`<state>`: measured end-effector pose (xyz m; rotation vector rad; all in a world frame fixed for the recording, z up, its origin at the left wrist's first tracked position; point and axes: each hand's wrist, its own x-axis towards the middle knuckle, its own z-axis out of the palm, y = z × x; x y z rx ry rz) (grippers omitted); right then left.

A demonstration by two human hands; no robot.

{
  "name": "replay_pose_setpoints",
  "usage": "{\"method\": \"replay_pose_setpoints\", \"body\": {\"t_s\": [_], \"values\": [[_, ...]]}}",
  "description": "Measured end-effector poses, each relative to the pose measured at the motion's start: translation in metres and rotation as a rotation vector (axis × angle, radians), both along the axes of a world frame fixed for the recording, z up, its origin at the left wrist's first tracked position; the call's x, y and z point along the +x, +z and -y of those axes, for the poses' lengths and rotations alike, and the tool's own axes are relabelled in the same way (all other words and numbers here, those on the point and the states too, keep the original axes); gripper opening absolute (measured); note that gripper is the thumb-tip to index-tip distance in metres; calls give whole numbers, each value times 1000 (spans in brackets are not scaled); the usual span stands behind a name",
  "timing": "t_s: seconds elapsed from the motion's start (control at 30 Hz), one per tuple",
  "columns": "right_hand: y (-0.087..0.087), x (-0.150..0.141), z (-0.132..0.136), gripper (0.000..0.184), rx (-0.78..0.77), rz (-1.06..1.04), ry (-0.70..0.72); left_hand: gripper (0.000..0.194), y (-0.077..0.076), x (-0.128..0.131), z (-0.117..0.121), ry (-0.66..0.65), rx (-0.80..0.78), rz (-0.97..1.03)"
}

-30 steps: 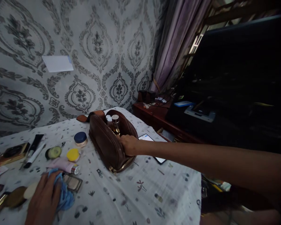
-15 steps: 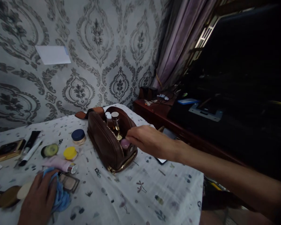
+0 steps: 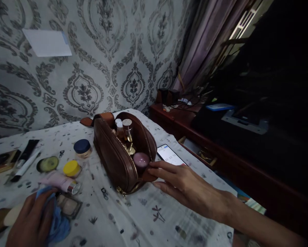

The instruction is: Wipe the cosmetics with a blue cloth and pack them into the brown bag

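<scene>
A brown makeup bag (image 3: 112, 156) stands unzipped on the patterned cloth. Inside it are small bottles, one with a gold-brown cap (image 3: 127, 124), and a round pink item (image 3: 141, 159) near its right end. My right hand (image 3: 181, 178) is at that end, fingers and thumb closed about the bag's brown end tab. At the lower left, my left hand (image 3: 30, 216) is closed on a crumpled blue cloth (image 3: 58, 219). Right beside the cloth lies a clear flat compact (image 3: 69, 205), and a pink tube (image 3: 60, 181) lies just behind.
Left of the bag are a blue-lidded jar (image 3: 82, 147), a yellow-capped pot (image 3: 71, 168), a green-topped round container (image 3: 48, 164) and dark and white tubes. A phone (image 3: 170, 155) lies behind my right hand. A dark red desk (image 3: 173, 120) with a partly open drawer adjoins on the right.
My right hand has come out from over the bag's opening to its right end, uncovering the pink item and the phone. My left hand stays on the blue cloth. The view has shifted slightly.
</scene>
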<state>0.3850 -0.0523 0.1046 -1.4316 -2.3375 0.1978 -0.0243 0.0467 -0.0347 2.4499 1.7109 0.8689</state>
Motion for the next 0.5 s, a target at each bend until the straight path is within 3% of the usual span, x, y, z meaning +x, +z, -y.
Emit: {"method": "replay_pose_setpoints", "body": {"t_s": [0.13,0.3,0.37,0.5], "values": [[8,-3,-11,31,71,17,29,35,22,11,7,12,-22,-3],[16,-13,-58,33,193,159,-32,31,41,20,11,102,65,211],[19,-21,-79,29,96,282,-52,28,44,18,11,134,97,272],[36,-39,-106,23,-248,566,-151,26,42,15,10,126,94,309]]}}
